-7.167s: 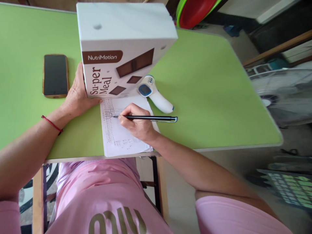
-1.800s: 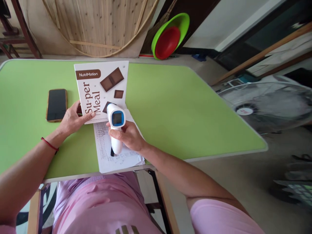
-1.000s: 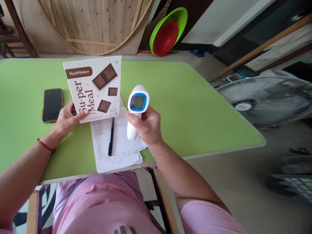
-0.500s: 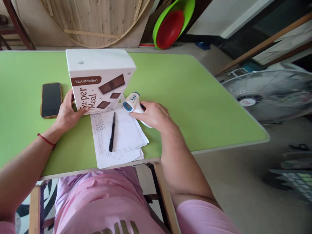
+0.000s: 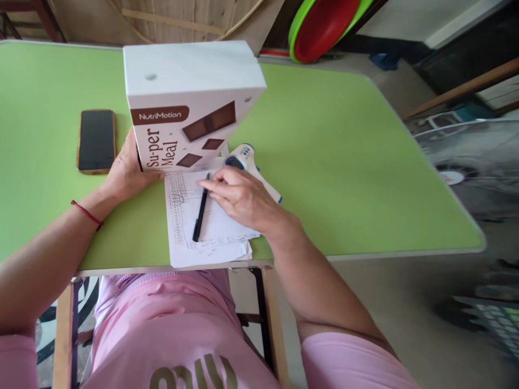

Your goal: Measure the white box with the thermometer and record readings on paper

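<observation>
A white NutriMotion box (image 5: 194, 70) with brown bar pictures stands upright on the green table. My left hand (image 5: 128, 165) grips its lower left edge, with the thumb across the front. Handwritten papers (image 5: 219, 251) lie before the box, partly beneath it. On them a black pen (image 5: 200, 213) lies slanted. My right hand (image 5: 243, 197) is over the papers with fingers stretched out, fingertips at the pen's upper end and nothing visibly gripped. Just behind that hand, a white and blue infrared thermometer (image 5: 245, 155) lies on the table, its middle partly hidden by the hand.
A phone in a brown case (image 5: 96, 141) lies left of the box. The green table (image 5: 344, 178) stretches off to the right. Past its right edge stands a fan (image 5: 466, 162). Green and red basins (image 5: 324, 27) lean at the back.
My right hand has let go of the thermometer and moved left to the pen. The thermometer now lies on the table. My left hand keeps hold of the box. The view has shifted.
</observation>
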The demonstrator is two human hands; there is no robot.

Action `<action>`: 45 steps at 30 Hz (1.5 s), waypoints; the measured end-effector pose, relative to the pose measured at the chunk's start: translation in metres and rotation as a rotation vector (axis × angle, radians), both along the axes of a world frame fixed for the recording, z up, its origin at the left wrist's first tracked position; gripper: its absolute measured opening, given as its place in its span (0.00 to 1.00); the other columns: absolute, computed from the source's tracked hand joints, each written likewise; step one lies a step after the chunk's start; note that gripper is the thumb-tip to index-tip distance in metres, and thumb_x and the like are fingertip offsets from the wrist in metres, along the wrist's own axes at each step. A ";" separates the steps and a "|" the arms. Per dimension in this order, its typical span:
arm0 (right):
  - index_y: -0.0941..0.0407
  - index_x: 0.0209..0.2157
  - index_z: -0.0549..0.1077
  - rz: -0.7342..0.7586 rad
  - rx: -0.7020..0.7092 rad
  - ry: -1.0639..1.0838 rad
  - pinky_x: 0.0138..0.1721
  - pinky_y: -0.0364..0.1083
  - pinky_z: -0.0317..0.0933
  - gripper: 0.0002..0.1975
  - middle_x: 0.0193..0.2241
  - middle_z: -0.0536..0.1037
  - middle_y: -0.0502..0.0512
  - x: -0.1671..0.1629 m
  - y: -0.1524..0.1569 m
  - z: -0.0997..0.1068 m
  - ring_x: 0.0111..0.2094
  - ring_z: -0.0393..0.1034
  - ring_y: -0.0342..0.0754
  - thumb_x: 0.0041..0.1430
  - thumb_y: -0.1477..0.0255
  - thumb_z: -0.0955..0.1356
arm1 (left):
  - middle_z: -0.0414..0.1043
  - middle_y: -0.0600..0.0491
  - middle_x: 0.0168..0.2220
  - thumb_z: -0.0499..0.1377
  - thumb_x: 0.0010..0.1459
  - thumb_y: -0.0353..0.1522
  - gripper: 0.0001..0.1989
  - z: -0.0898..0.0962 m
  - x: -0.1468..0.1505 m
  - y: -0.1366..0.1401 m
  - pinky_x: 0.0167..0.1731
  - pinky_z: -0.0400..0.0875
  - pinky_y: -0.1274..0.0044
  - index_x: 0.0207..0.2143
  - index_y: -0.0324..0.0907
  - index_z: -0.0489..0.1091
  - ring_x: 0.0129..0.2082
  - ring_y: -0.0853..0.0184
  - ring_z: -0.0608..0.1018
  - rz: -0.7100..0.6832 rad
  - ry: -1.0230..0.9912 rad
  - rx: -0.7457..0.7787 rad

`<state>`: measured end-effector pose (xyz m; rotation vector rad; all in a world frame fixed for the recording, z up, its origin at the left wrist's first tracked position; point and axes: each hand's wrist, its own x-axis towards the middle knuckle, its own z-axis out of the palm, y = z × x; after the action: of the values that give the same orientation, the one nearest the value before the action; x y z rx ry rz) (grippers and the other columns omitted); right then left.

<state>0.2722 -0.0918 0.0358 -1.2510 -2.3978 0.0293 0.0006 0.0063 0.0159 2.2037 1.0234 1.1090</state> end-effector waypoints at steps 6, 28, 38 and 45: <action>0.57 0.40 0.79 0.092 0.046 -0.089 0.35 0.50 0.64 0.12 0.33 0.76 0.57 0.000 0.001 -0.004 0.33 0.70 0.49 0.66 0.80 0.63 | 0.66 0.44 0.57 0.71 0.46 0.50 0.37 -0.009 -0.001 0.004 0.64 0.64 0.56 0.54 0.46 0.62 0.63 0.45 0.67 0.006 0.013 0.034; 0.53 0.26 0.67 -0.118 -0.286 0.716 0.23 0.41 0.57 0.07 0.19 0.71 0.44 -0.046 -0.022 -0.012 0.20 0.61 0.40 0.56 0.70 0.68 | 0.63 0.45 0.61 0.73 0.43 0.47 0.40 -0.009 0.000 0.004 0.67 0.58 0.52 0.55 0.48 0.61 0.66 0.42 0.61 -0.025 0.044 -0.004; 0.53 0.25 0.66 -0.096 -0.284 0.665 0.22 0.42 0.56 0.09 0.19 0.71 0.45 -0.046 -0.022 -0.013 0.20 0.59 0.39 0.58 0.68 0.68 | 0.64 0.46 0.60 0.73 0.43 0.48 0.40 -0.004 0.002 0.001 0.66 0.62 0.54 0.55 0.49 0.62 0.65 0.43 0.64 -0.005 0.065 -0.004; 0.53 0.25 0.66 -0.093 -0.301 0.673 0.22 0.41 0.55 0.09 0.19 0.70 0.44 -0.045 -0.023 -0.013 0.19 0.57 0.39 0.57 0.69 0.68 | 0.65 0.46 0.59 0.73 0.43 0.48 0.39 -0.006 0.001 0.002 0.66 0.62 0.55 0.54 0.49 0.62 0.65 0.43 0.64 0.006 0.069 0.001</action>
<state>0.2274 -0.1143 0.0228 -1.2239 -1.7865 0.6916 0.0019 0.0083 0.0099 2.2549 1.0590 1.0423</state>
